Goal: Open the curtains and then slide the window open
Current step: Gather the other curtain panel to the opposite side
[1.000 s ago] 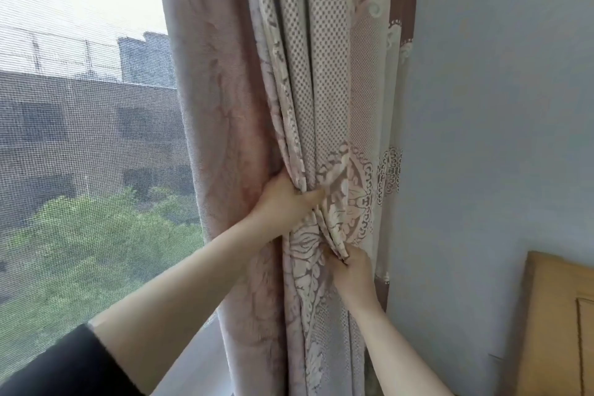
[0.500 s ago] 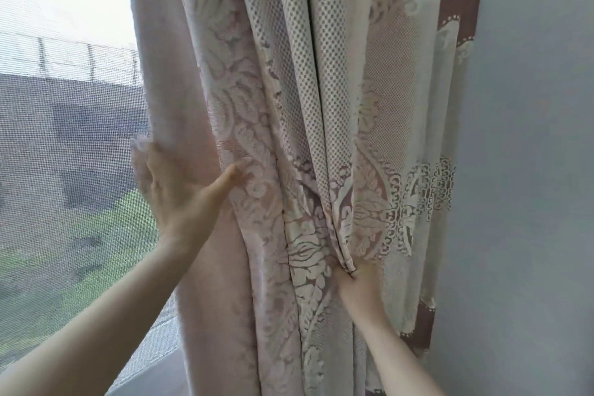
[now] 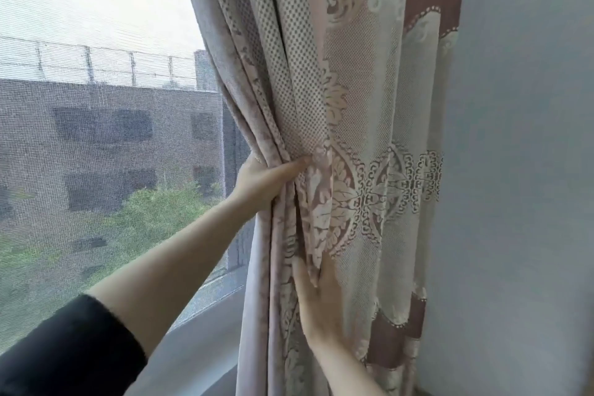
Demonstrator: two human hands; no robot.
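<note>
A patterned pink and cream curtain (image 3: 363, 100) hangs bunched against the right wall. My left hand (image 3: 265, 182) wraps around its left folds at mid height and pinches them together. Lower down, my right hand (image 3: 318, 302) lies flat against the curtain's front, its fingertips tucked under a fold. The window (image 3: 103, 138) fills the left side, covered by a fine mesh screen, with a building and trees behind it.
A pale grey wall (image 3: 520, 170) stands right of the curtain. A grey window sill (image 3: 205, 337) runs below the screen, under my left forearm. My left sleeve is black.
My left hand went from open beside the curtain's edge to gripping the gathered folds further right. The curtain is bunched tighter, showing more window.
</note>
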